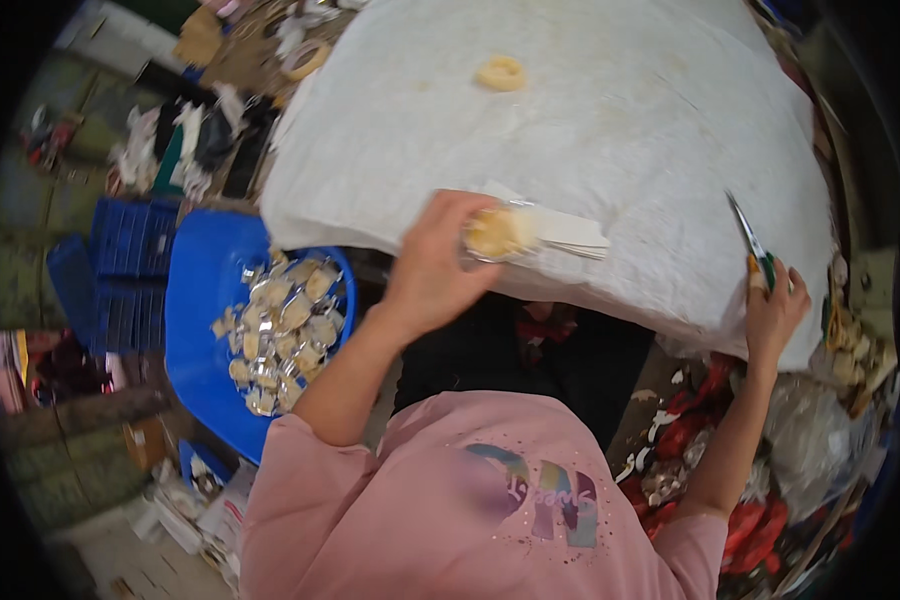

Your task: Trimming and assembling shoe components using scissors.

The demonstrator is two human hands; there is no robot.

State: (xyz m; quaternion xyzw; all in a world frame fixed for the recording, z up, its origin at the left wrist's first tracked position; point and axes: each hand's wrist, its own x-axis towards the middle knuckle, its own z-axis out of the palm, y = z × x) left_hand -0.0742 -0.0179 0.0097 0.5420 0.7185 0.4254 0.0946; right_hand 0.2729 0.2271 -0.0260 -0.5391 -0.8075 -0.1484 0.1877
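Observation:
Near the front edge of the white-covered table, my left hand (438, 268) is closed on a cream-yellow piece (494, 232) in clear plastic; blur hides its exact kind. Right beside it lies a stack of white paper-like strips (568, 230), partly hidden behind the held piece. Over at the table's right side, my right hand (780, 305) is closed round the dark green handles of a pair of scissors (744, 222). Their metal blades point away from me, up and to the left. A roll of cream tape (500, 73) lies farther back on the table.
The table (590, 130) has a pale cloth cover. To my left stands a blue basin (202, 330) holding several cream pieces (288, 325) in clear plastic. Blue crates (135, 250) stand beyond it. Red scraps and clear plastic bags (810, 430) are heaped at my right.

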